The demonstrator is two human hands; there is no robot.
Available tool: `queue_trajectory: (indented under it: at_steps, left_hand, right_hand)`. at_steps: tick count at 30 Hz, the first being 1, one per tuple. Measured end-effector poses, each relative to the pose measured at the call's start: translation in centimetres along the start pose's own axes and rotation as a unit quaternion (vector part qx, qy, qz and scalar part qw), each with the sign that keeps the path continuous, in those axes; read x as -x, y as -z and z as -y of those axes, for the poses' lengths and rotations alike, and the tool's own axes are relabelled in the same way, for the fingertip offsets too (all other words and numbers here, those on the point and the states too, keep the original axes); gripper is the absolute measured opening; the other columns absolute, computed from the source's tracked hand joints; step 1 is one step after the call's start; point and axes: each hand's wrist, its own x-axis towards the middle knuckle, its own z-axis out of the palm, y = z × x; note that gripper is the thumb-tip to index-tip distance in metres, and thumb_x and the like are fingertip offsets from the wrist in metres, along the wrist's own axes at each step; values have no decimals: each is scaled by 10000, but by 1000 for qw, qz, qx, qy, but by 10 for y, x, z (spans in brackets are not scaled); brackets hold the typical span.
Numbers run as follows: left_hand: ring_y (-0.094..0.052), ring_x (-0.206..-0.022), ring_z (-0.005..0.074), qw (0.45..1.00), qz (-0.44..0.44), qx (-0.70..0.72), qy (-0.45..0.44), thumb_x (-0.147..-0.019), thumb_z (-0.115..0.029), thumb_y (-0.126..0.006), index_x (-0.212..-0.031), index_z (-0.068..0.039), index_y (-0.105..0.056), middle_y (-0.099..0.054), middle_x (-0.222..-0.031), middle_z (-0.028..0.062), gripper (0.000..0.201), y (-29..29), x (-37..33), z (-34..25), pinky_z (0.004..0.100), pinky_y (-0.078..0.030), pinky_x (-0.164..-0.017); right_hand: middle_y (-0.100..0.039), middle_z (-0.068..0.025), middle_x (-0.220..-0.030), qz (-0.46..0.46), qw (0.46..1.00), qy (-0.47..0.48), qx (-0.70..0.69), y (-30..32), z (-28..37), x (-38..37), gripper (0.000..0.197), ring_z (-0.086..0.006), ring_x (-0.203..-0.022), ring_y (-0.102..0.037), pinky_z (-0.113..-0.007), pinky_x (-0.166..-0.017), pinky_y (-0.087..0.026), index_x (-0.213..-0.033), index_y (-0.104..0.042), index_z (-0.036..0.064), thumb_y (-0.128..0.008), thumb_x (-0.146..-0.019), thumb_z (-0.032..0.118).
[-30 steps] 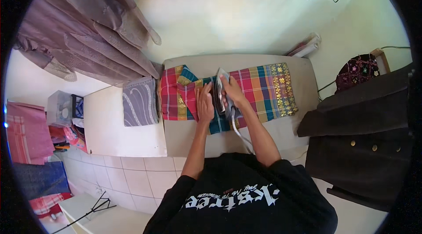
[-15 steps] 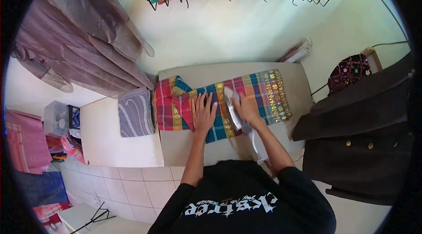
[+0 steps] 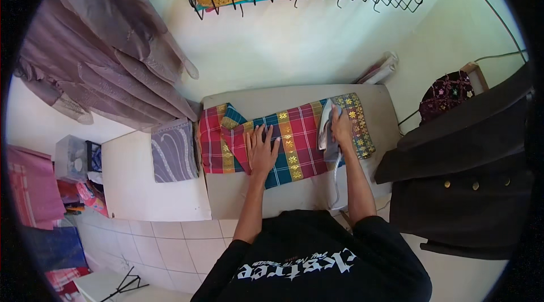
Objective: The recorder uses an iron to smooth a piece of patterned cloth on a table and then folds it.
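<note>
Grips the iron (image 3: pixel 325 126) by the handle with the right hand (image 3: pixel 341 126), closed around it. Places the iron over the right part of the checked cloth (image 3: pixel 304 132), just left of the gold-flowered border (image 3: pixel 360 126), with tip directed away from the body. Cannot confirm full contact between iron and cloth from this view. Trails a pale cord (image 3: pixel 336 180) from the heel of the iron toward the body. Rests the left hand (image 3: pixel 262 153) palm down on the cloth, left of centre, with fingers spread wide. Supports the cloth on a beige surface (image 3: pixel 235 197). Adjoins, at left, a white surface (image 3: pixel 133 180) bearing a folded grey cloth (image 3: pixel 171 151) just beside the checked one. Includes dark garments (image 3: pixel 453 217) at right and mauve fabric (image 3: pixel 113 58) hanging at upper left.
</note>
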Motion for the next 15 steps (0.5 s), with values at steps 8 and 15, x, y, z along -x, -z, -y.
queue_trajectory:
  at_steps: [8,15]
  left_hand:
    - [-411,-1334,329,1000,1,-2,1,-964,-361,-544,-1347,-116,-560,-484,-1390,142,455,-7,8,2,510,-201,-1170]
    - [-402,-1344,331,1000,-4,18,-8,-967,-360,-536,-1351,-109,-554,-482,-1388,157,459,-2,-5,-2,506,-196,-1174]
  right_hand:
    - [-623,-219,-647,-23,991,86,104,-2,-38,-11,684,-290,-447,-622,-403,-445,-501,-1089,-557,-91,-415,-983,570]
    - [-617,-168,-651,-172,941,267,119,-7,-22,-16,655,-259,-446,-604,-389,-393,-467,-1115,-543,-96,-432,-991,538]
